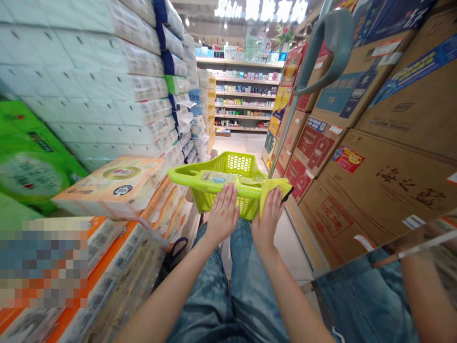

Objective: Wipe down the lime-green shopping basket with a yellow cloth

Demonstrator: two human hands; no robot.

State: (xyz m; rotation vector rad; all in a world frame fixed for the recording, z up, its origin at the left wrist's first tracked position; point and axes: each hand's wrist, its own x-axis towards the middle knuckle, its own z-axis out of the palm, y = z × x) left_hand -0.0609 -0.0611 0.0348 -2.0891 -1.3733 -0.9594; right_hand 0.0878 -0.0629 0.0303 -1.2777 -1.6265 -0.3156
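Note:
A lime-green shopping basket (237, 163) with perforated walls stands in front of my knees. My left hand (223, 215) lies on its near rim, fingers stretched out and close together beside a clear label holder (214, 178). At the near right corner, my right hand (268, 220) holds a folded yellow cloth (274, 184) with a dark edge against the rim, fingers bent over it. A thin pole rises beside this corner to a grey loop handle (330, 52). The inside of the basket is only partly visible.
Stacked tissue packs (89, 90) line the left side, with an orange pack (114, 183) jutting near the basket. Cardboard cartons (396, 176) wall the right. A reflective panel (378, 295) is at lower right. Shelves (246, 95) cross the aisle's far end. One lower-left patch is pixelated.

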